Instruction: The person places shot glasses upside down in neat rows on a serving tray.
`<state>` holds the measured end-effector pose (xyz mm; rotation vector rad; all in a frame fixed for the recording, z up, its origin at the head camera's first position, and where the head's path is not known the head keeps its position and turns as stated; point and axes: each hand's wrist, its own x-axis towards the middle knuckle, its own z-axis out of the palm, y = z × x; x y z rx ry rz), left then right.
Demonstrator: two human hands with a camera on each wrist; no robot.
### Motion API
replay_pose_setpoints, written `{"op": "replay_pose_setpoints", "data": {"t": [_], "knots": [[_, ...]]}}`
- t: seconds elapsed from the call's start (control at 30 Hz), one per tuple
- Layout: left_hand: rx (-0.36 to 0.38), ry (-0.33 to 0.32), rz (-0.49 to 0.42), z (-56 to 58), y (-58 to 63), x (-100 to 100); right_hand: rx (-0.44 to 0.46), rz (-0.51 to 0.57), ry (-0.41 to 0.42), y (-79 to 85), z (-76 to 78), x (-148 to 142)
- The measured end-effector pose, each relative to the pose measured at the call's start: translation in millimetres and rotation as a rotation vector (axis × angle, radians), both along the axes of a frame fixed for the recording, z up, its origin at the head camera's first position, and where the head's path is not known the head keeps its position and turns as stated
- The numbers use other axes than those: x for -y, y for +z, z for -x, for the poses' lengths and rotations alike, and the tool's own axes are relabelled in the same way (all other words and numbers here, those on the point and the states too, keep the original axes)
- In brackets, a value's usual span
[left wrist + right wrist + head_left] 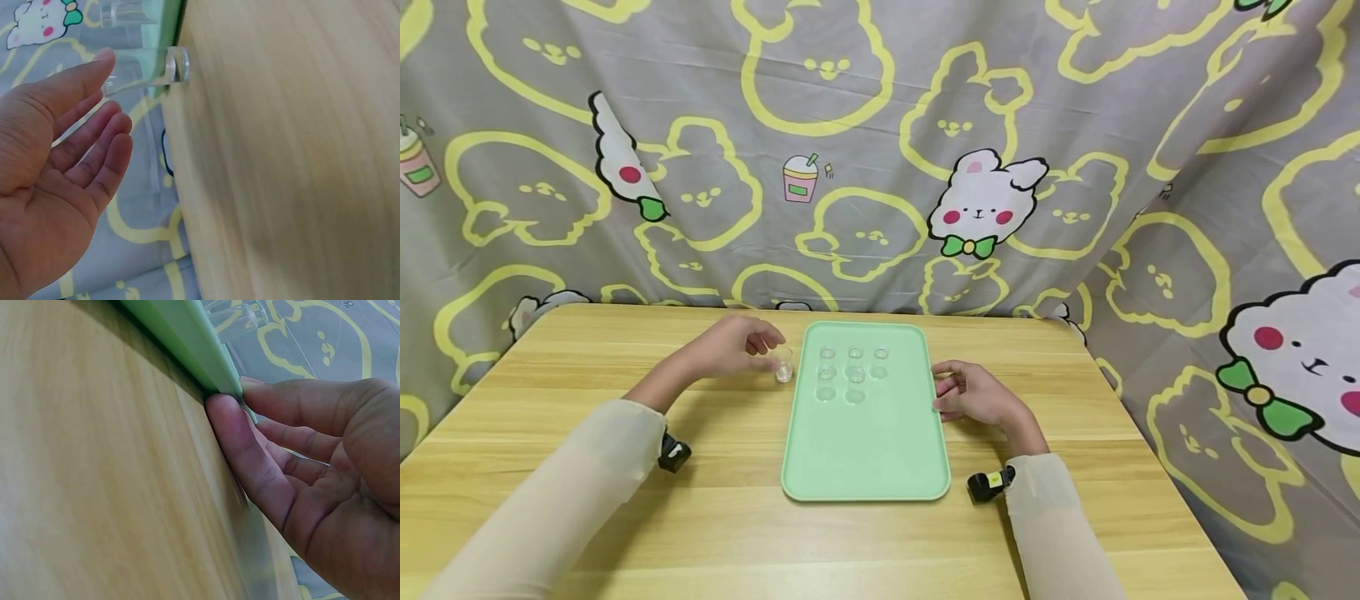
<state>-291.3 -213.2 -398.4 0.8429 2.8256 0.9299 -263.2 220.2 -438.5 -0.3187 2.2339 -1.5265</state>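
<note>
A small clear cup (783, 367) stands upright on the table just left of the light green tray (865, 467). My left hand (735, 346) is beside that cup, with the thumb and fingers apart and loosely bent. In the left wrist view the thumb tip overlaps the rim of the clear cup (140, 67); a firm hold does not show. At the tray's right edge, my right hand (976, 393) pinches the rim between thumb and finger, as the right wrist view of the hand (312, 469) shows. Several similar clear cups (855, 375) stand in rows on the tray's far half.
The wooden table (700, 517) reaches back to a grey curtain (865, 158) printed with yellow outlines and white rabbits. More curtain hangs along the right side. Black camera straps (674, 452) sit at both wrists.
</note>
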Motion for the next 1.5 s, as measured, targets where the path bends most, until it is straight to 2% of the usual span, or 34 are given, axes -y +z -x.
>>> {"op": "replay_pose_setpoints", "data": {"t": [0.2,0.43,0.67,0.9,1.17,1.5], "knots": [[0.082,-0.027,-0.017,4.2,-9.7,0,-0.004,0.001,0.007,1.2,-0.4,0],[0.168,-0.020,-0.026,12.7,-27.6,-1,-0.002,-0.002,0.006,0.8,-0.5,1],[0.193,-0.012,-0.034,15.4,-31.8,0,0.002,-0.003,0.005,0.2,-0.4,1],[0.277,-0.004,-0.080,17.2,-35.8,0,-0.003,-0.007,0.000,0.3,0.3,0],[0.290,0.010,-0.119,20.3,-39.5,1,-0.003,0.000,0.000,0.3,-0.2,0],[0.234,0.102,-0.162,22.8,-32.8,5,-0.004,0.001,0.004,0.2,0.2,0]]}}
